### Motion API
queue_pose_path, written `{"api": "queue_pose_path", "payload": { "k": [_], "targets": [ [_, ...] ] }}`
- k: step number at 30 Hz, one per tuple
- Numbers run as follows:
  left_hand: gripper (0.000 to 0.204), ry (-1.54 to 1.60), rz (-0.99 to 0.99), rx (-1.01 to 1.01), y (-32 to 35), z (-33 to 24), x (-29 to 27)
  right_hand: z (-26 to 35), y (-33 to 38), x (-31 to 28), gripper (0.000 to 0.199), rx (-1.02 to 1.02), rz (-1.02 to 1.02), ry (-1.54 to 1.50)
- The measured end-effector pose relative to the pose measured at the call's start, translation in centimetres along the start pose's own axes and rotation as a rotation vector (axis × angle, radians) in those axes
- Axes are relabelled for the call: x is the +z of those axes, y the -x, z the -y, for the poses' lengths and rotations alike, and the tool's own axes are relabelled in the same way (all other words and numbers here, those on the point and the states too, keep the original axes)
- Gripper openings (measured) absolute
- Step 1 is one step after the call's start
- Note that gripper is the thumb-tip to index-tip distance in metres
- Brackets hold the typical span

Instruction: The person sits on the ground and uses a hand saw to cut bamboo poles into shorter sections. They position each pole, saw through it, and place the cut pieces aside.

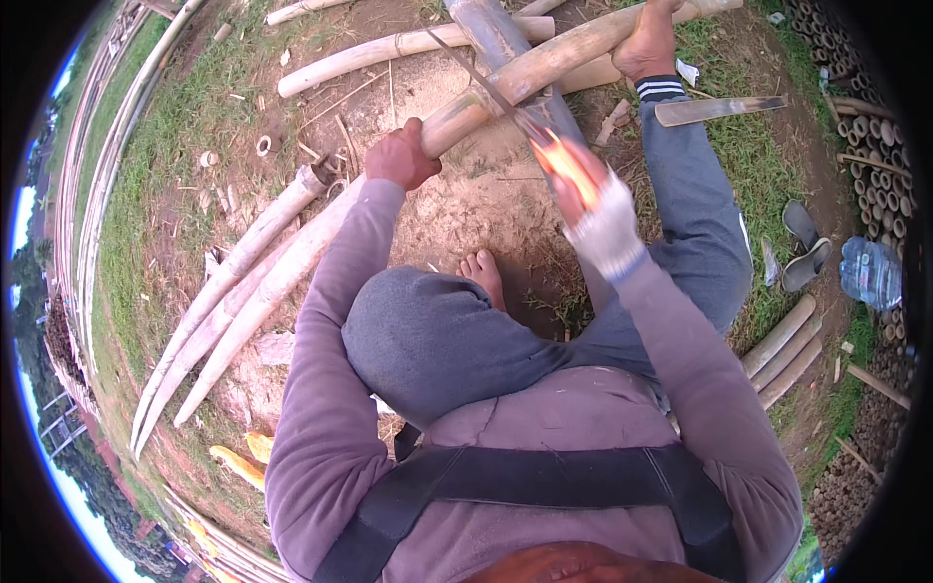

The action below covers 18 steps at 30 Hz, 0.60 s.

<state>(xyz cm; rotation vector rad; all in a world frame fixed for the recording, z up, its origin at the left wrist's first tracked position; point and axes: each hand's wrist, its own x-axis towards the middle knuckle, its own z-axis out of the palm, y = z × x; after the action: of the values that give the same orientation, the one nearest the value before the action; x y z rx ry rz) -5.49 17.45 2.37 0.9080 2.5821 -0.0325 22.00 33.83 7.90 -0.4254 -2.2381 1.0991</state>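
Observation:
A pale bamboo pole (564, 64) slants across in front of me, resting over a thicker greyish bamboo support (491, 37). My left hand (403, 155) is wrapped round the pole near its lower left part. In my right hand (588, 189), which wears a whitish glove, is the orange handle of a handsaw (501, 100). Its thin, dark blade crosses the pole a little to the right of my left hand; how deep it sits cannot be seen. My bare right foot (649, 41) presses on the pole farther up.
Several bamboo poles (248, 282) lie at the left, another (389, 60) beyond the sawdust. A split bamboo piece (719, 110) lies beside my right leg. Sandals (807, 262), a clear plastic water bottle (870, 272) and stacked bamboo sections (875, 175) are at the right.

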Motion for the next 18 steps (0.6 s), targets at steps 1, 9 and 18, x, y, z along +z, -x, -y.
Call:
{"api": "queue_pose_path", "payload": {
  "k": [1,9,18],
  "targets": [
    [0.06,0.01,-0.004,0.019,-0.3,-0.3,0.1,0.0,-4.8,2.2,0.04,0.016,0.023,0.015],
    [0.061,0.008,0.012,-0.016,-0.7,1.2,-0.3,2.4,5.9,-5.0,0.05,0.031,0.067,-0.041],
    [0.063,0.014,-0.003,0.026,-1.5,-0.8,-0.5,-0.2,-7.9,3.0,0.032,-0.132,-0.121,-0.037]
  ]
}}
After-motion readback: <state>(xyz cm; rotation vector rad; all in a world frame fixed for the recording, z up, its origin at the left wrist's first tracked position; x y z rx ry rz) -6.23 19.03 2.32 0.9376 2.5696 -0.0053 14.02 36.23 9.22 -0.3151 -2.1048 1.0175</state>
